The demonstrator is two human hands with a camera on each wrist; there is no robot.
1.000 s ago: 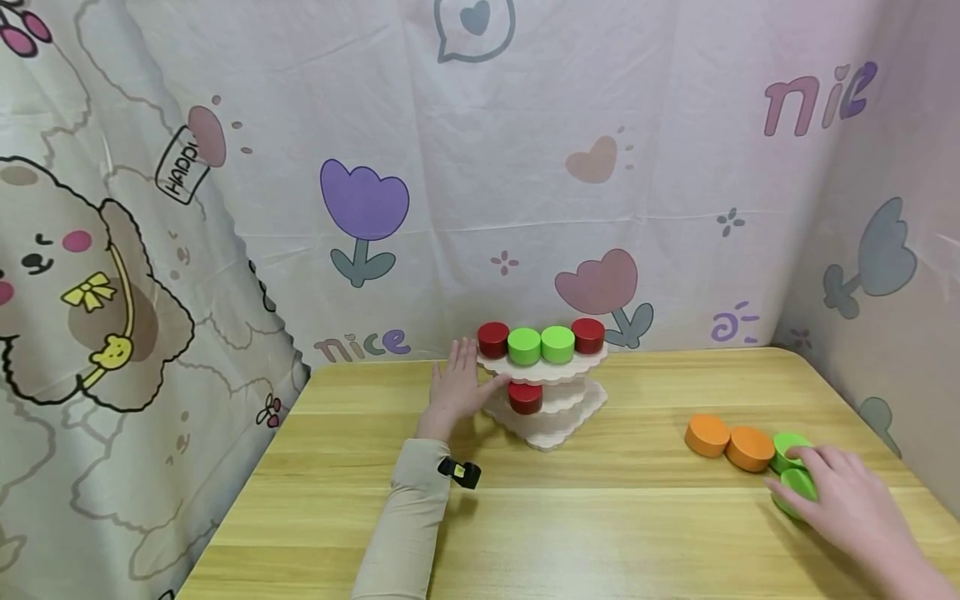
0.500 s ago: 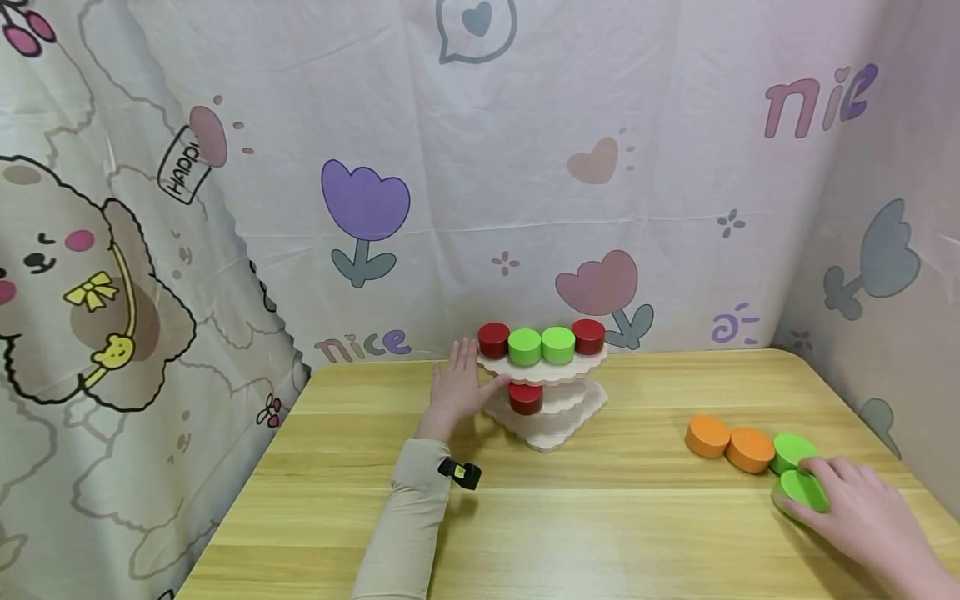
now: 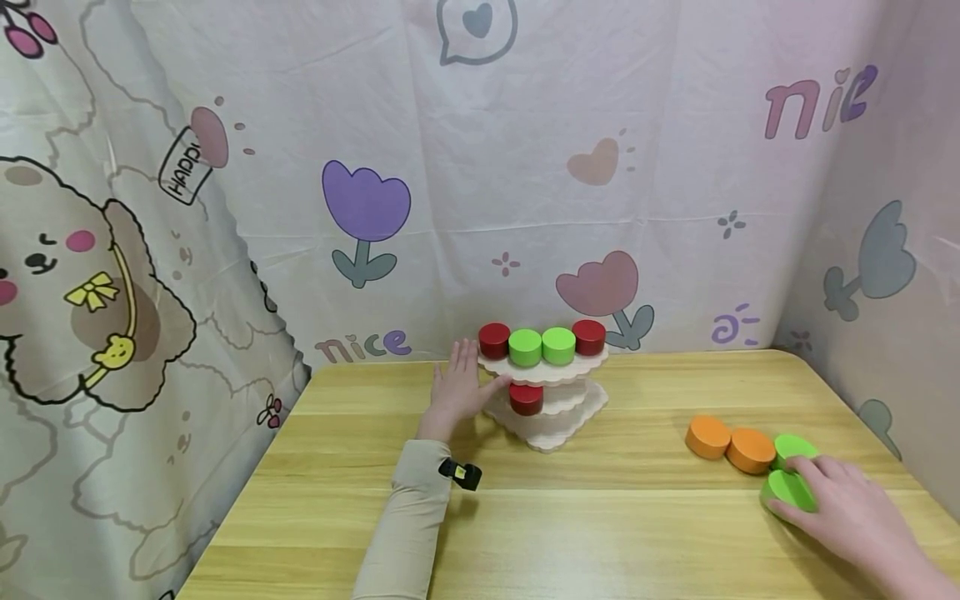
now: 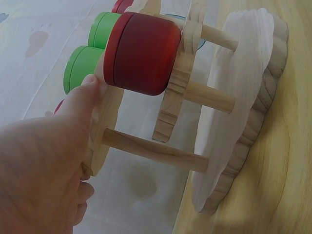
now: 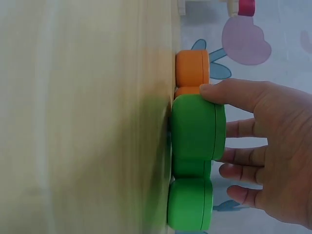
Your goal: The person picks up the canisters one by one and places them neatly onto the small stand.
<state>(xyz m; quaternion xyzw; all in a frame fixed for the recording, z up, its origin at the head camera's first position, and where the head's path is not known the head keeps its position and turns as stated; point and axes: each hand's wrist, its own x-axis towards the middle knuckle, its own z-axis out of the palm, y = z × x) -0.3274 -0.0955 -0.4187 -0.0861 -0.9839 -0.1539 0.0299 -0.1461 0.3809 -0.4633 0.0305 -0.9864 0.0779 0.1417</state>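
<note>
My left hand (image 3: 455,392) grips the left side of a tiered wooden stand (image 3: 545,432), its thumb (image 4: 83,97) at the edge of the top tier. Two green round blocks (image 3: 525,347) sit between two red ones (image 3: 494,341) on that tier. Another red round block (image 4: 141,53) rests on the middle tier. At the right, my right hand (image 3: 843,504) pinches a green round block (image 5: 195,126) by its rim, thumb on one side and fingers on the other. Two more green blocks (image 5: 190,204) show beside it in the right wrist view, one partly hidden.
Two orange round blocks (image 3: 708,437) lie left of the green ones on the wooden table (image 3: 585,533). A patterned curtain (image 3: 480,167) hangs behind the table and along both sides. A black band (image 3: 460,474) is on the left sleeve.
My right hand has closed its thumb and fingers on the near green block and shifted it slightly left. My left hand and the stand have stayed put.
</note>
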